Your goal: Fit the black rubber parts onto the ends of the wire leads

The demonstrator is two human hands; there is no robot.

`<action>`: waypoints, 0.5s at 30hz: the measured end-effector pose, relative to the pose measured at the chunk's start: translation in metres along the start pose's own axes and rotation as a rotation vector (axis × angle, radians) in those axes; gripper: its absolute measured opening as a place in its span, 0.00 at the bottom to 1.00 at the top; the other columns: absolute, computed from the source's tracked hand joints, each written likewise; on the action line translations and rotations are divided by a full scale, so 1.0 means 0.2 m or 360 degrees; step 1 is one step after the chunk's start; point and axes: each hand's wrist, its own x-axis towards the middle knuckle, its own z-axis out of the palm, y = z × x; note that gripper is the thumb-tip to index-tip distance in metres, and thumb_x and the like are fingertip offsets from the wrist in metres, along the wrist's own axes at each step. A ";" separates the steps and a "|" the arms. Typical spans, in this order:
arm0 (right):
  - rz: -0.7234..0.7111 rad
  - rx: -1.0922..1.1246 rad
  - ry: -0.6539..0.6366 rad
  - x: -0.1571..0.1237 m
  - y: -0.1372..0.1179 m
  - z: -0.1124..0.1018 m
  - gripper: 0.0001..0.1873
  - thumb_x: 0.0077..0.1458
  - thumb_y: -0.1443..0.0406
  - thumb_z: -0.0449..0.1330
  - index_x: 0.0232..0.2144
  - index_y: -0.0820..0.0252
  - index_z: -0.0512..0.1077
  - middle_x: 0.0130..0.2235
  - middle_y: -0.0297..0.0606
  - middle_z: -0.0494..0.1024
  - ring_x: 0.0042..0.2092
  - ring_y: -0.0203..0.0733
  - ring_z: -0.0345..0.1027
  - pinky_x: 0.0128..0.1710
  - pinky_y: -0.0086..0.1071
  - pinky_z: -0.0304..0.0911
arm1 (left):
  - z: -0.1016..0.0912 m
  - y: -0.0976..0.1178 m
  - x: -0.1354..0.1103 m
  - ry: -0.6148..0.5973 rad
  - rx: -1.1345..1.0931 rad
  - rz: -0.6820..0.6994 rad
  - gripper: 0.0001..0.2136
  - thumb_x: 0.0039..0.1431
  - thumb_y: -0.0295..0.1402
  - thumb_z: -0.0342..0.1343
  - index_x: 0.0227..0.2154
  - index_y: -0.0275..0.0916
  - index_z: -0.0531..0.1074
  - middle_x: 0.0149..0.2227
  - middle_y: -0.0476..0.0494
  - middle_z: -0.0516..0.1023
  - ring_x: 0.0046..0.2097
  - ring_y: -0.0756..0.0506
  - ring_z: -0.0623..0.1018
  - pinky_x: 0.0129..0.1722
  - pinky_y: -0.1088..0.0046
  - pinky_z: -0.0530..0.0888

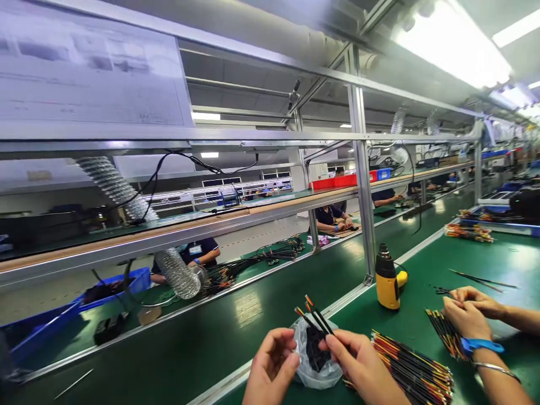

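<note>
Head view, bag (316,381) of black pieces (314,346), wires (321,319) in right hand (358,360)

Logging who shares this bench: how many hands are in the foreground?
4: the wearer's left hand near the bag, their right hand holding cables, and, at right, a co-worker's banded hand partly covering that co-worker's other hand. More may be hidden.

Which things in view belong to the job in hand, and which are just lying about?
Likely part of it:
cables in the right hand
plastic bag of black pieces, by the left hand
cable pile
perhaps the yellow heat gun, untouched

Seemingly just lying about:
thin rod, far left
red bin on the shelf
</note>
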 end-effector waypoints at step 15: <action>-0.0275 -0.0152 0.0183 -0.18 0.16 0.17 0.29 0.62 0.44 0.49 0.23 0.56 0.77 0.24 0.39 0.73 0.27 0.44 0.67 0.28 0.33 0.63 | 0.10 -0.18 -0.07 -0.0302 -0.0294 -0.0240 0.19 0.36 0.44 0.75 0.31 0.40 0.84 0.32 0.41 0.82 0.36 0.42 0.78 0.42 0.66 0.72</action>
